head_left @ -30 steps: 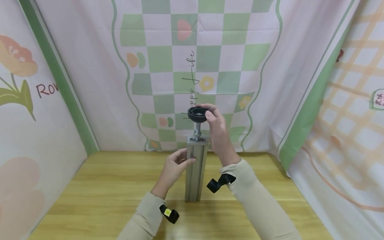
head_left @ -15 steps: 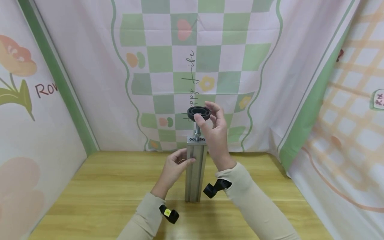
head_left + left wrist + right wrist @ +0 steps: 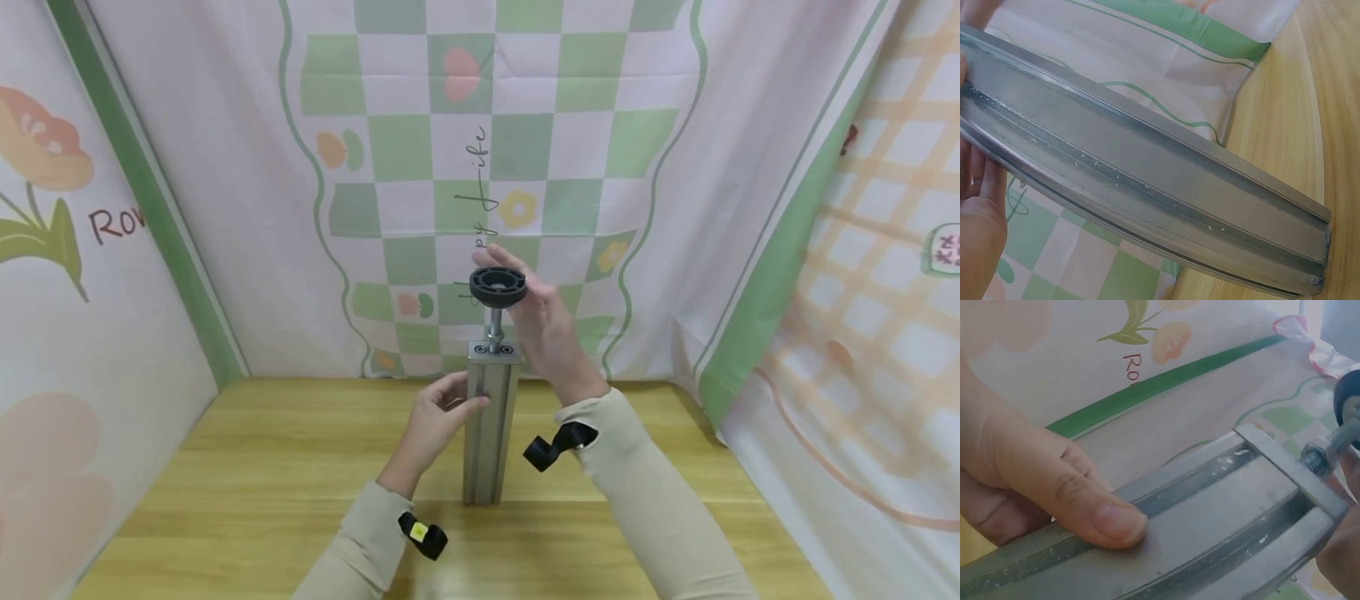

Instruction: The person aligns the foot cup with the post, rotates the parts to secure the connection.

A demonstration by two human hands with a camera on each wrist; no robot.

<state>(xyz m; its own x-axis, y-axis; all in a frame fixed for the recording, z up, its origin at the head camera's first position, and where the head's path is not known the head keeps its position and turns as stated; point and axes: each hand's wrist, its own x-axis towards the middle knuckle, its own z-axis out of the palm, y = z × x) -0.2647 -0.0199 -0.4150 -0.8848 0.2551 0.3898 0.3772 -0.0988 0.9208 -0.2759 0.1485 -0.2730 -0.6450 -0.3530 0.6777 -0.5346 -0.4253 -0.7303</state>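
An aluminium profile point(image 3: 487, 450) stands upright on the wooden table in the head view. Its top carries an end plate point(image 3: 489, 357), from which a threaded stem point(image 3: 496, 323) rises to a round black levelling foot point(image 3: 497, 288). My left hand point(image 3: 437, 419) grips the profile's upper part from the left, its thumb across the near face. In the right wrist view, that thumb point(image 3: 1116, 524) lies along a groove, and a hex nut point(image 3: 1315, 457) sits on the stem by the plate. My right hand point(image 3: 551, 333), fingers extended, is against the foot's right and far side.
The wooden table point(image 3: 300, 467) spreads around the profile's base. Printed cloth curtains point(image 3: 397, 150) hang behind and on both sides. Each sleeve carries a black wrist strap point(image 3: 555, 447).
My right thumb moves from the foot's right rim to its near side, then back right, while the fingers stretch leftward behind the foot. My left hand and the profile stay in place.
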